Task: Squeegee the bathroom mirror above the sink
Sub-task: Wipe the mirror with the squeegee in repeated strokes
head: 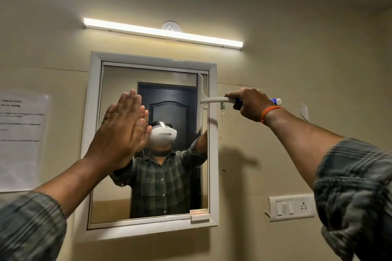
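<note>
The white-framed mirror (95,112) hangs on the beige wall straight ahead. My right hand (250,103) grips the blue-and-white handle of a white squeegee (200,101), whose blade stands vertical against the glass at the mirror's upper right edge. My left hand (121,131) is flat, fingers together and pointing up, pressed against the left half of the glass. The glass reflects a person in a plaid shirt and a dark door behind. No sink shows in this view.
A lit tube light (163,33) runs along the wall above the mirror. A paper notice (21,140) is taped to the wall at left. A switch and socket plate (290,207) sits at lower right. A small ledge (199,215) sticks out at the mirror's bottom right corner.
</note>
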